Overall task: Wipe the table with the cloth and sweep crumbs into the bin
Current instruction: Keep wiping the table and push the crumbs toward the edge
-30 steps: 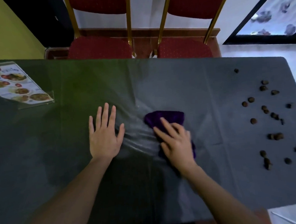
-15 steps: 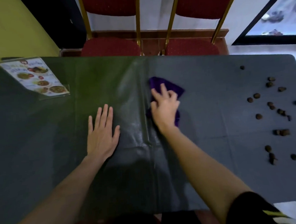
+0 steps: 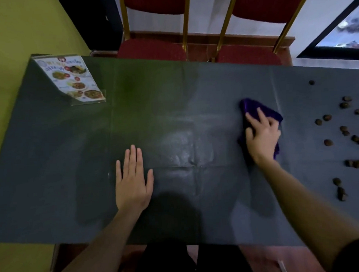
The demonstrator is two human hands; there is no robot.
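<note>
A purple cloth (image 3: 254, 109) lies on the dark grey table (image 3: 51, 163), right of centre. My right hand (image 3: 261, 134) presses down on the cloth and covers most of it, fingers curled over its top. My left hand (image 3: 133, 180) rests flat on the table near the front, palm down, fingers apart, holding nothing. Several brown crumbs (image 3: 328, 142) are scattered over the table's right end, a short way right of the cloth. A shiny damp patch (image 3: 187, 143) shows between my hands. No bin is in view.
A laminated menu card (image 3: 71, 79) lies at the table's far left corner. Two red chairs with gold frames (image 3: 155, 47) (image 3: 247, 53) stand against the far edge. A yellow wall (image 3: 13, 40) runs along the left side.
My right hand has slid the cloth from the table's centre to the right, closer to the crumbs. My left hand has stayed flat in place. The view has shifted.
</note>
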